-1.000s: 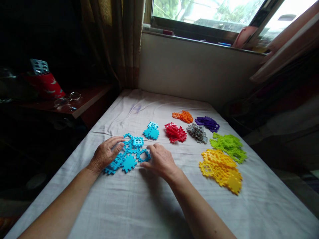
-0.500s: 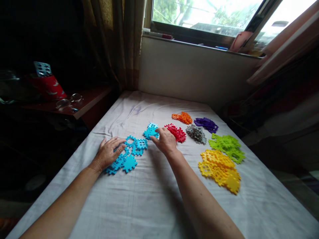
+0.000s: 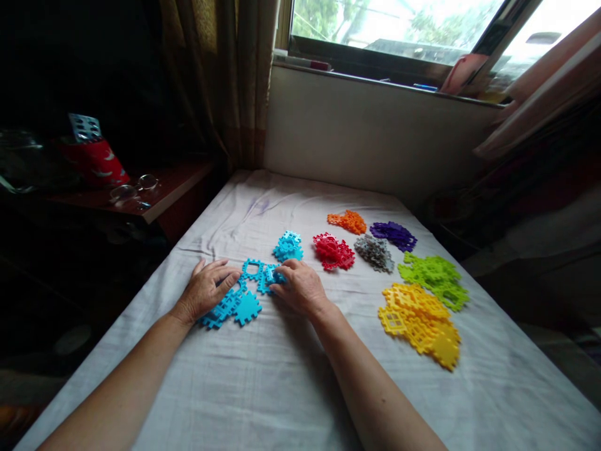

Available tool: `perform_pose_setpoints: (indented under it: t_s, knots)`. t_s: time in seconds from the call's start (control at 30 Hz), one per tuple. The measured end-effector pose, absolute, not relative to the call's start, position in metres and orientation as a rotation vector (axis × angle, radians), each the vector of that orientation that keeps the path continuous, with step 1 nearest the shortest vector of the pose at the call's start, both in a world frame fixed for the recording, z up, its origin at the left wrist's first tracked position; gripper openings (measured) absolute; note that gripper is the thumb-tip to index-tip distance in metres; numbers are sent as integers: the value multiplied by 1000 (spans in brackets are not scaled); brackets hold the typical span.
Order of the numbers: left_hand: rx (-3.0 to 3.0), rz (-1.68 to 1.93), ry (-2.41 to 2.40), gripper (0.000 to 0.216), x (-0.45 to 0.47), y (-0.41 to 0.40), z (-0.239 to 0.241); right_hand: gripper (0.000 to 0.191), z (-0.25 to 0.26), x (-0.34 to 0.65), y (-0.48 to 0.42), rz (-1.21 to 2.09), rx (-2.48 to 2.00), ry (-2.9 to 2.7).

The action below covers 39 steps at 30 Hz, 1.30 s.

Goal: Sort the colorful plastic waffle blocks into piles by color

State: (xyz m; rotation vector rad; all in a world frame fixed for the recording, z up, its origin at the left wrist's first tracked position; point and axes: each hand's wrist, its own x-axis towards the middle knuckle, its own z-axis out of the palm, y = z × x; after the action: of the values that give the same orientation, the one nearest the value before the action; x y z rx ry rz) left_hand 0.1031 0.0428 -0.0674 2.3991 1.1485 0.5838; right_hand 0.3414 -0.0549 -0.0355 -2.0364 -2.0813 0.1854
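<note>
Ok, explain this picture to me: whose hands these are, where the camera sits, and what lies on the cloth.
The camera sits on a person's head, looking forward and down, so both arms are the wearer's own. The left hand rests flat on loose blue tiles. The right hand pinches one blue tile at its fingertips. On the white cloth lie sorted heaps of plastic tiles: a small blue stack, red, orange, grey, purple, green and yellow. A window is behind.

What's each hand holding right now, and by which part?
The right hand pinches a blue tile by its right edge; the left hand rests flat on the blue pile.
</note>
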Motion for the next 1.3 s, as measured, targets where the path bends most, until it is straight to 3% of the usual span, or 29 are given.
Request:
perform_pose_setpoints:
  t_s: [0.17, 0.37, 0.63, 0.83, 1.0, 1.13, 1.3]
  knots:
    - [2393, 578, 1109, 56, 103, 44, -68, 21, -35, 341, -62, 163, -2013, -2041]
    - [2350, 571, 1117, 58, 103, 45, -69, 31, -14, 361, -45, 74, -2148, -1652]
    - [2353, 540, 1113, 58, 104, 43, -65, 35, -8, 380, 18, 298, -2239, -1356]
    - [2369, 526, 1098, 61, 104, 42, -64, 34, -14, 376, -5, 51, -2266, -1409]
    - [2383, 520, 1087, 60, 104, 42, -64, 19, -27, 359, -43, 270, -1967, -1748]
    - [2383, 519, 1075, 61, 104, 42, -65, 32, -37, 347, -58, 316, -1828, -2064]
    - [2374, 539, 1077, 62, 104, 43, -67, 27, -42, 347, -58, 241, -1855, -2119]
